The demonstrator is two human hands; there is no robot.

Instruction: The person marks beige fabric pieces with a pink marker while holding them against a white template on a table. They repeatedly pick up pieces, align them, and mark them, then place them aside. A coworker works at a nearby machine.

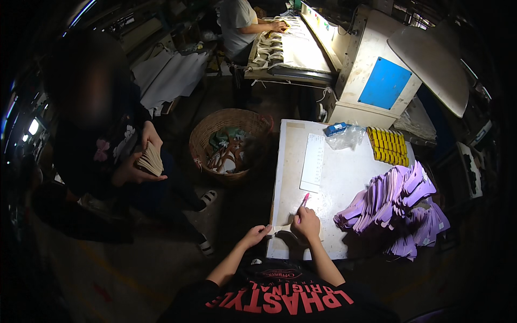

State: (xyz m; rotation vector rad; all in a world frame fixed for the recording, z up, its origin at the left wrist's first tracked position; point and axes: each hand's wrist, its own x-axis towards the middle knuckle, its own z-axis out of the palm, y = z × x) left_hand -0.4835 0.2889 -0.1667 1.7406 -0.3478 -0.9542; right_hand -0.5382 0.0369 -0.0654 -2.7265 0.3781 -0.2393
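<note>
My right hand (307, 223) grips a pink pen (304, 201) with its tip on the white table (344, 183), near the front left corner. My left hand (255, 235) pinches the left end of a small pale cut piece (281, 230) that lies at the table's edge, just under my right hand. A heap of purple cut pieces (398, 212) spreads over the table's right side. A white paper sheet (313, 161) lies just beyond the pen.
Yellow stacked pieces (388, 145), a blue box (336, 128) and a clear plastic bag (347, 139) sit at the table's far end. A wicker basket (230, 144) with scraps stands left of the table. A seated person on the left holds a stack of pale pieces (151, 160). Another person works at a far machine (371, 75).
</note>
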